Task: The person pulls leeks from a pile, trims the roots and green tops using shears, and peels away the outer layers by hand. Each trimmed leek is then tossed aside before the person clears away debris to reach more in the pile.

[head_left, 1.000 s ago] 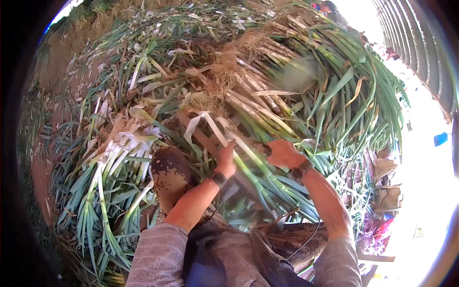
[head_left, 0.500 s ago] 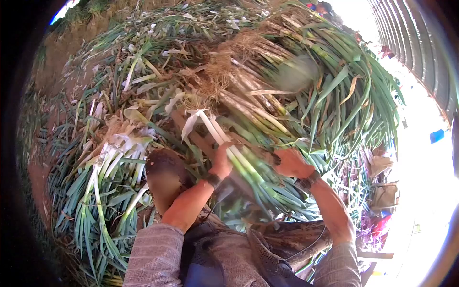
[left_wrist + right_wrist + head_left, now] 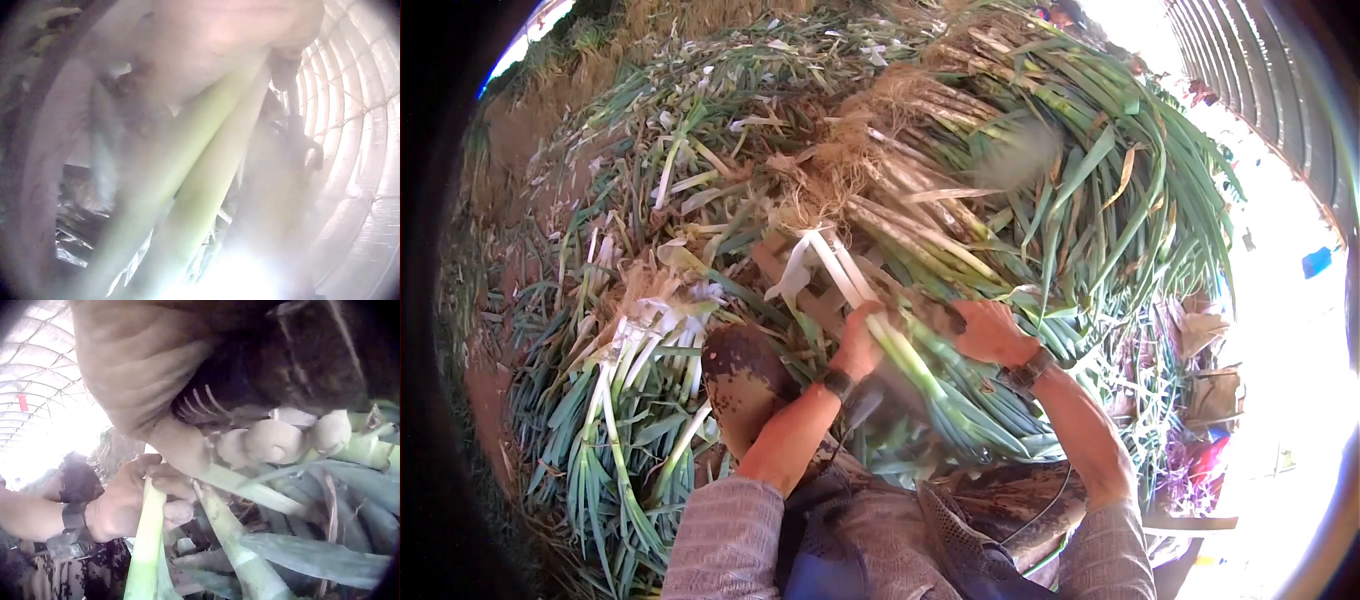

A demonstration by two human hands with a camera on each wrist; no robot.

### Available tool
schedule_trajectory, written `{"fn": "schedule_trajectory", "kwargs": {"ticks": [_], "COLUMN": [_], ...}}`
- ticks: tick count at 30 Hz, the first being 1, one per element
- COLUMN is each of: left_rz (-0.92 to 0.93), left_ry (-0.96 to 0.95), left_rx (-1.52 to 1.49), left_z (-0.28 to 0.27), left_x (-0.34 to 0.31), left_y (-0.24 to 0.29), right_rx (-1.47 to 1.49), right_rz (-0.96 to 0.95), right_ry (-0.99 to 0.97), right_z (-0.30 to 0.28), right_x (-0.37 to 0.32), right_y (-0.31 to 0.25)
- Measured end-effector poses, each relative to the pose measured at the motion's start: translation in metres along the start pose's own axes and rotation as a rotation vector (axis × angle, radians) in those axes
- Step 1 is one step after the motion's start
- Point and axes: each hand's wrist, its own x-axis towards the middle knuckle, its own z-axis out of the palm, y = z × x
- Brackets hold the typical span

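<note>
My left hand [image 3: 857, 343] grips long onion-like stalks [image 3: 915, 368], white at the root end and green below. In the left wrist view two pale green stalks [image 3: 209, 169] run down from the hand [image 3: 237, 37]. My right hand [image 3: 995, 333] is just right of them, a small gap away. The right wrist view has its fingers [image 3: 275, 440] curled round a dark object [image 3: 250, 381] whose shape is unclear. There the left hand [image 3: 122, 503] pinches a stalk [image 3: 147, 540], and another stalk [image 3: 234, 550] lies beside it.
A large heap of rooted stalks [image 3: 940, 215] lies beyond the hands, its leaves [image 3: 1140, 200] fanning right. A bundle with white ends [image 3: 635, 335] lies at left. My patterned knee [image 3: 745, 385] is beside the left forearm. Cardboard [image 3: 1213, 397] stands at right.
The stalks in my left hand, spread apart before, now lie close side by side. The left hand has shifted slightly left and down; the right hand moved right, then back left.
</note>
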Motion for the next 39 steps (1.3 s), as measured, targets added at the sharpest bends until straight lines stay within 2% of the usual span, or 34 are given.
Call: {"fn": "schedule_trajectory", "kwargs": {"ticks": [5, 7, 9, 11, 13, 14, 15, 16, 17, 19, 20, 21, 22, 23, 24, 25, 26, 28, 29, 30, 32, 39], "left_rz": [0.001, -0.040, -0.028, -0.020, 0.071, 0.071, 0.090, 0.108, 0.104, 0.353, 0.343, 0.514, 0.685, 0.512, 0.504, 0.329, 0.152, 0.124, 0.161, 0.197, 0.186, 0.158], "left_ry": [0.037, -0.062, -0.066, -0.069, -0.017, -0.014, 0.121, 0.256, 0.260, 0.340, 0.342, 0.351, 0.352, 0.338, 0.338, 0.392, 0.441, 0.493, 0.469, 0.445, 0.467, 0.406], "left_rx": [-0.011, -0.055, -0.041, -0.031, 0.017, 0.014, -0.019, -0.052, -0.053, 0.466, 0.465, 0.710, 0.958, 0.647, 0.649, 0.439, 0.229, 0.195, 0.200, 0.205, 0.205, 0.260], "left_z": [0.002, -0.003, -0.001, -0.006, -0.017, -0.015, -0.011, -0.009, -0.022, -0.066, -0.109, -0.161, -0.186, -0.160, -0.132, -0.077, -0.047, -0.040, -0.037, -0.035, -0.034, -0.041], "left_x": [-0.001, -0.001, -0.002, -0.002, 0.001, -0.003, -0.008, -0.012, -0.009, 0.004, 0.021, 0.042, 0.050, 0.042, 0.029, 0.006, -0.004, -0.002, -0.003, -0.003, 0.000, 0.009], "left_y": [0.001, 0.004, 0.002, -0.001, -0.006, -0.007, -0.006, -0.007, -0.012, -0.027, -0.038, -0.050, -0.058, -0.048, -0.041, -0.026, -0.019, -0.018, -0.018, -0.018, -0.019, -0.024], "right_rx": [0.010, 0.018, 0.007, 0.036, 0.063, -0.011, -0.085, -0.083, -0.066, -0.046, -0.071, -0.095, -0.091, -0.097, -0.103, -0.177, -0.172, -0.200, -0.190, -0.185, -0.089, -0.081], "right_rz": [-0.001, -0.015, 0.006, 0.025, 0.045, 0.045, 0.046, 0.047, 0.074, 0.114, 0.119, 0.123, 0.130, 0.232, 0.334, 0.243, 0.252, 0.316, 0.242, 0.254, 0.358, 0.268], "right_ry": [-0.027, 0.000, 0.081, 0.035, -0.014, -0.116, -0.217, -0.221, -0.212, -0.207, -0.206, -0.204, -0.208, -0.297, -0.385, -0.323, -0.324, -0.368, -0.273, -0.272, -0.247, -0.151], "right_z": [-0.003, 0.000, 0.006, -0.004, -0.006, -0.001, 0.002, 0.001, 0.000, 0.001, 0.003, 0.004, 0.001, -0.005, -0.009, 0.003, 0.001, -0.006, 0.000, 0.002, -0.001, 0.015], "right_x": [0.007, 0.009, 0.011, 0.003, -0.005, -0.011, -0.019, -0.030, -0.043, -0.071, -0.084, -0.095, -0.103, -0.113, -0.122, -0.136, -0.143, -0.158, -0.168, -0.175, -0.180, -0.170], "right_y": [-0.014, -0.013, -0.009, -0.010, 0.005, 0.024, 0.038, 0.046, 0.052, 0.067, 0.076, 0.082, 0.081, 0.077, 0.078, 0.099, 0.097, 0.091, 0.099, 0.101, 0.096, 0.094]}}
